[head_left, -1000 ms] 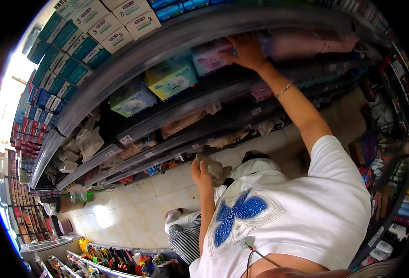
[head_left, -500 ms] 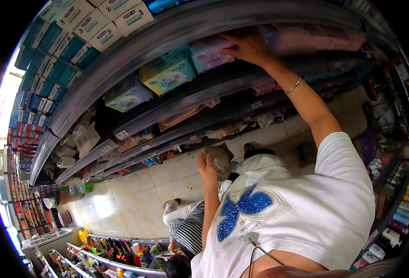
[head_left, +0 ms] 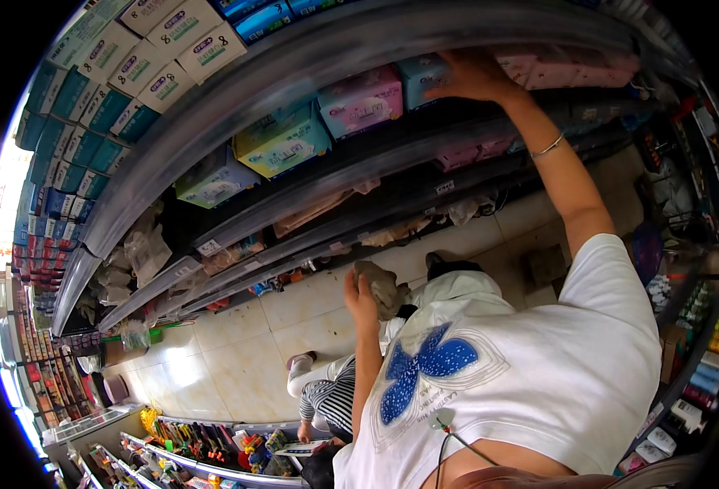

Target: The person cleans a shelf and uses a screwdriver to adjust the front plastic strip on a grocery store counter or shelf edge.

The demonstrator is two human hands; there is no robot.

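Note:
My right hand (head_left: 480, 77) reaches up into the shelf, its fingers around the right side of a light-blue box (head_left: 419, 80); some fingertips are lost in shadow. A pink box (head_left: 361, 103) stands directly left of it, followed by a yellow-and-teal box (head_left: 284, 145) and a pale blue-green box (head_left: 215, 181). Pink packs (head_left: 551, 69) stand in a row right of the hand. Lower down, by my body, my left hand (head_left: 362, 300) is closed on a crumpled grey-brown cloth (head_left: 381, 287).
Above the boxes curves the shelf's grey edge (head_left: 294, 77), with white and teal cartons (head_left: 160, 87) stacked beyond it. Lower shelves hold bagged goods (head_left: 146, 248). A person in a striped top (head_left: 331, 402) is at the lower left beside a tool display (head_left: 204, 444). Tiled floor (head_left: 225, 350) lies between.
My right hand has shifted right along the shelf, from beside the pink box to the light-blue box, which now shows. My left hand still holds the cloth. The view has shifted slightly.

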